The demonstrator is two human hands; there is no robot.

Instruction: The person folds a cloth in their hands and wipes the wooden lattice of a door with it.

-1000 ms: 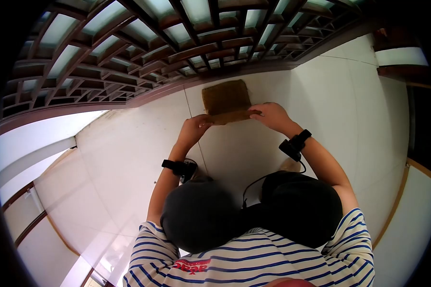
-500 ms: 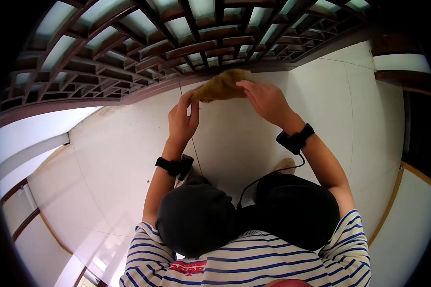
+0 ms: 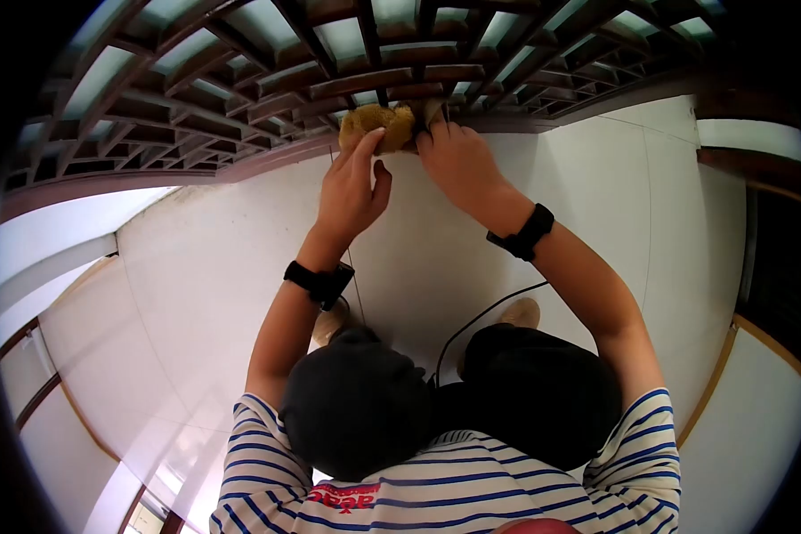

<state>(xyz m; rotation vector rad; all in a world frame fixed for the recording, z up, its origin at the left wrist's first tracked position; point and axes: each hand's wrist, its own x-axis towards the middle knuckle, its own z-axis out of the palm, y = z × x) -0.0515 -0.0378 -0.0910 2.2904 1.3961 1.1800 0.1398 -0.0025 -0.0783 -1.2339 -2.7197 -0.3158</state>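
A crumpled yellow-brown cloth (image 3: 360,123) is bunched against the bottom of the dark wooden lattice (image 3: 338,86). My left hand (image 3: 354,182) has its fingers on the cloth, one lying across its front, while the thumb stands away from it. Close by on the right, my right hand (image 3: 458,160) has its fingers curled around the cloth's other end at the lattice's lower bars. Those fingertips are partly hidden in shadow.
Pale floor tiles (image 3: 240,267) lie below, with my two shoes (image 3: 521,311) on them. A black cable (image 3: 476,320) runs down past my knees from a band (image 3: 529,231) on my right wrist. White wood-edged panels (image 3: 756,400) stand at the right.
Both hands have moved forward to the lattice with the cloth. It was stretched between them; now it is bunched, and my right hand has come left, closer to the other.
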